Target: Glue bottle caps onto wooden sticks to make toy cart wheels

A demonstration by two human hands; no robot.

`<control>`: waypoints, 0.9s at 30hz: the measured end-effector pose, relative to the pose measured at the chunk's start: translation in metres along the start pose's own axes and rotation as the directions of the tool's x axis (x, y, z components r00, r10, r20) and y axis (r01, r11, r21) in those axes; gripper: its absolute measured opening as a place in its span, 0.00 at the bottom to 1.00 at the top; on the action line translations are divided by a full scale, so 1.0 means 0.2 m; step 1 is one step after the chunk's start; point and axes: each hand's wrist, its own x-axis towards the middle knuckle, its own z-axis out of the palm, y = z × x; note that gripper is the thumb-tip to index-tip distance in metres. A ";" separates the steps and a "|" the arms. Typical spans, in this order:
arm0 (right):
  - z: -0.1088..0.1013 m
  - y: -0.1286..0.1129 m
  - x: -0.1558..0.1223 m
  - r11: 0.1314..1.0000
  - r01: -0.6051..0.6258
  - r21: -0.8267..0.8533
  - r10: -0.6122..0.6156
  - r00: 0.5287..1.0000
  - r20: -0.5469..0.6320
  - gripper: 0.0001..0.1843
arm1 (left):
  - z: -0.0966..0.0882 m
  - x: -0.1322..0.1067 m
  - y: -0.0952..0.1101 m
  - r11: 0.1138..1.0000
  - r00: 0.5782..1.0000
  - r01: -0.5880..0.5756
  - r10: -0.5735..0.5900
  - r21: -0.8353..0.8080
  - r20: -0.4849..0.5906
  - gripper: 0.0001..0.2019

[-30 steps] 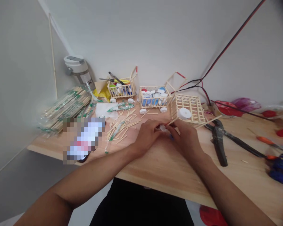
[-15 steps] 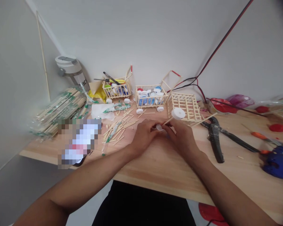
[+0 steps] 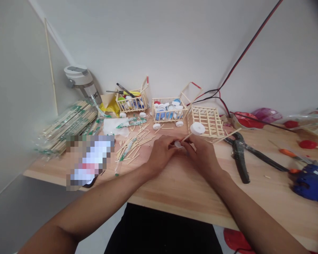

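Note:
My left hand (image 3: 163, 150) pinches a small whitish bottle cap (image 3: 178, 144) over the table. Close beside it, my right hand (image 3: 202, 151) is closed on a thin wooden stick (image 3: 186, 137). A white bottle cap (image 3: 197, 128) sits at the stick's far end like a wheel. The near end of the stick meets the cap in my left fingers; whether it goes into it I cannot tell. Just behind my right hand lies a basket-like frame of sticks (image 3: 207, 118), partly hidden by the hand and the white cap.
Two stick carts, one left (image 3: 131, 102) and one central (image 3: 167, 110), hold bottle caps. Cut stick pieces (image 3: 132, 148) are scattered left of my hands, near a phone (image 3: 94, 158) and bagged sticks (image 3: 69, 127). Black-handled pliers (image 3: 240, 158) and a blue glue gun (image 3: 310, 183) lie right.
The view has shifted slightly. Both hands keep their hold, and the stick with its white cap has tilted or moved a little to the left.

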 end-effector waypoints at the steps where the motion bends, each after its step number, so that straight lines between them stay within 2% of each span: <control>1: 0.00 0.00 0.00 1.000 0.000 0.001 0.000 1.000 -0.002 0.07 | 0.00 0.00 0.00 1.000 1.000 0.001 -0.001 0.001 -0.001 0.14; 8: -0.01 -0.01 0.00 1.000 -0.014 -0.004 0.014 1.000 0.025 0.09 | 0.00 0.01 0.00 0.999 0.999 0.031 -0.031 0.030 0.007 0.12; 15: -0.01 0.01 0.00 0.999 0.036 -0.029 -0.035 0.998 0.046 0.10 | 0.00 0.01 -0.01 0.995 0.999 -0.011 0.007 0.097 0.047 0.12; 27: -0.02 0.00 0.01 0.996 0.055 -0.072 -0.054 0.998 0.017 0.09 | 0.00 0.01 -0.02 0.992 0.999 -0.054 0.052 0.118 0.013 0.14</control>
